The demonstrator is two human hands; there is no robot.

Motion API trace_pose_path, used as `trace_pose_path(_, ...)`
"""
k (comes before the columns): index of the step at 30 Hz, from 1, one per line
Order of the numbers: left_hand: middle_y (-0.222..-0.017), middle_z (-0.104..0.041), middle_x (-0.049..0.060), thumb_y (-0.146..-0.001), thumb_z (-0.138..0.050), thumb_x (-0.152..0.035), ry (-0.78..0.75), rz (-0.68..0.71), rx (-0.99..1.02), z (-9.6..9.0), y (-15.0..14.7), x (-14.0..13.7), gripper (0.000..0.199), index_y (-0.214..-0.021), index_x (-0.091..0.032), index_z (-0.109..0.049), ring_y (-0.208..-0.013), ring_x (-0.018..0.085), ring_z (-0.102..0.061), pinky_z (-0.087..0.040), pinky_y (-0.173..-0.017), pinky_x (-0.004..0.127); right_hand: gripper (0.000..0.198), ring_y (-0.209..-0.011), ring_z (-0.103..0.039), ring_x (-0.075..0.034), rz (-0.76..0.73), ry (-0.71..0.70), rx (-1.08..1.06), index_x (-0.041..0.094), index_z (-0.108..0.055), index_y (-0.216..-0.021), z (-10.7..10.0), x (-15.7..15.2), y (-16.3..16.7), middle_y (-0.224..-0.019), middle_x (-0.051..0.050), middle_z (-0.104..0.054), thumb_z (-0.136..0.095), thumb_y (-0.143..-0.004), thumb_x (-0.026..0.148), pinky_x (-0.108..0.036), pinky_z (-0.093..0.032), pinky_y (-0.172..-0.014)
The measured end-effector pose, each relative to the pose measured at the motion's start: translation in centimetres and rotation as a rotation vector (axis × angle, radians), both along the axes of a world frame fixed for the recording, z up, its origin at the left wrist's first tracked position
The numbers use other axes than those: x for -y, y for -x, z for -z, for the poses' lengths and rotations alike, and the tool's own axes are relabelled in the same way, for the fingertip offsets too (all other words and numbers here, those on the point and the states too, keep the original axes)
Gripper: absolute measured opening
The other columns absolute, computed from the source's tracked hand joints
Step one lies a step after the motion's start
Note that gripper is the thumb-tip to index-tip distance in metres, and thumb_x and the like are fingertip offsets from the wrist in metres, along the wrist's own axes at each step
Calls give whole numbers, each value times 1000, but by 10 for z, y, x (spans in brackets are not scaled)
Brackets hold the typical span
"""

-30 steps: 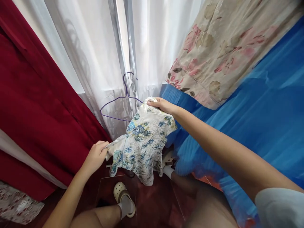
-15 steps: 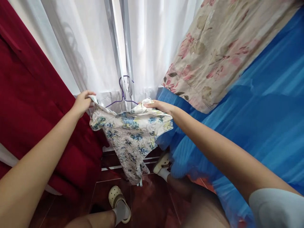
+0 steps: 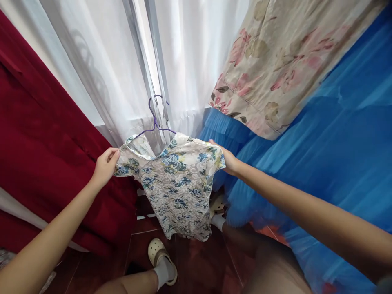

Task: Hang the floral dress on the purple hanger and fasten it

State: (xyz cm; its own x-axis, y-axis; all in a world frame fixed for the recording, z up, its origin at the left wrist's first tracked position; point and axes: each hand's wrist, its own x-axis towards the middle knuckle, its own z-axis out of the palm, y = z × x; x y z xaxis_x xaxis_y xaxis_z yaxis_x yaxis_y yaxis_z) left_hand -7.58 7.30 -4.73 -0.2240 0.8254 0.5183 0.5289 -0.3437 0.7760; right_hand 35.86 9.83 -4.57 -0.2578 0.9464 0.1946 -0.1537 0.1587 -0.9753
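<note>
The shirt (image 3: 177, 192) now drapes open below the hanger's (image 3: 155, 122) hook, its arms apparently inside, so it seems nearly seated; earlier it was bunched. The left hand's (image 3: 105, 167) fingers, lowered since, pinch one sleeve; the right hand (image 3: 229, 160) has slid outward to the other, its fingers mostly hidden, grip unclear.
</note>
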Motion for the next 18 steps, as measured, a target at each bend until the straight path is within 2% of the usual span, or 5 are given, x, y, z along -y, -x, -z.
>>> trace_pose_path(5,-66,-54,-1,-86,-64,-52,-49,-80,23,5,-9,38,40,-89,-12,-67,-57,10,-43,-32,-50,20,39,-88,-72,-23,119,-140,-59,20,-74,-99,1,38,-24,-92,-4,-78,-65,-88,56,-31,-57,-78)
trace_pose_path(10,-73,-63,2,-80,-72,-52,-119,-111,259,-12,-33,62,43,-93,-12,-68,-64,14,-53,-44,-56,22,32,-78,-68,-20,259,-263,-149,21,-71,-88,-44,25,-12,-79,-1,-72,-68,-87,53,-28,-54,-69)
trace_pose_path(13,-73,-65,2,-75,-77,-51,-70,-72,384,-16,-30,69,44,-96,-14,-68,-63,15,-56,-48,-58,24,29,-69,-64,-17,282,-293,-226,21,-67,-79,-76,12,8,-69,1,-64,-68,-88,49,-26,-52,-64)
trace_pose_path(15,-73,-65,1,-73,-78,-54,9,-42,359,-9,-20,71,45,-95,-15,-67,-62,16,-57,-48,-57,25,33,-58,-57,-14,275,-315,-214,21,-60,-72,-92,20,24,-59,3,-55,-64,-91,47,-24,-48,-56)
trace_pose_path(18,-67,-62,0,-78,-72,-59,48,-89,112,10,-9,75,46,-82,-14,-65,-63,16,-56,-46,-56,23,40,-52,-44,-9,245,-460,-118,20,-51,-64,-102,65,48,-56,5,-45,-54,-98,41,-22,-41,-52)
